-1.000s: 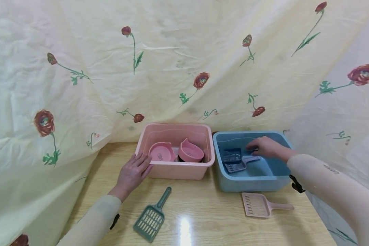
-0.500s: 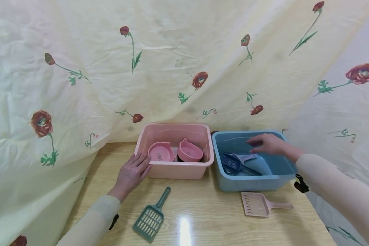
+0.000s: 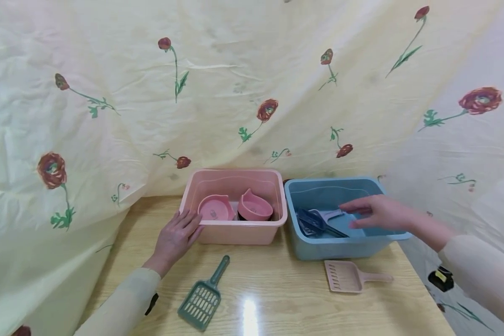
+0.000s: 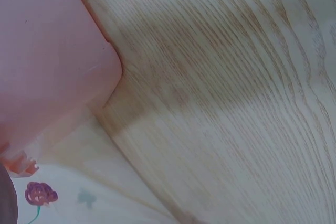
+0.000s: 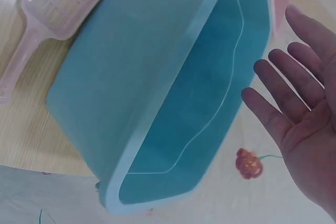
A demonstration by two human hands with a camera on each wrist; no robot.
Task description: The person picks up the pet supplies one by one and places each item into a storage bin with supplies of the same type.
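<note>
My left hand (image 3: 177,235) rests with extended fingers on the front left corner of the pink bin (image 3: 239,233), which holds pink cat-eared bowls (image 3: 215,208). Over the right part of the blue bin (image 3: 336,248) is my right hand (image 3: 375,213), its fingers spread and nothing in them. Its bare palm also shows in the right wrist view. Inside the blue bin a dark blue litter scoop (image 3: 311,220) lies across a light lavender scoop (image 3: 332,214), partly covering it. The left wrist view catches only the pink bin's wall (image 4: 58,51) and the tabletop.
A green litter scoop (image 3: 200,298) lies on the wooden table (image 3: 285,303) in front of the pink bin. A pale pink litter scoop (image 3: 346,277) lies before the blue bin. Behind both bins hangs a flowered cloth (image 3: 218,93).
The dark blue scoop has shifted from the lavender scoop's far side to lie over it, handle toward the front right. My right hand has drawn away rightward; the left stays on the pink bin.
</note>
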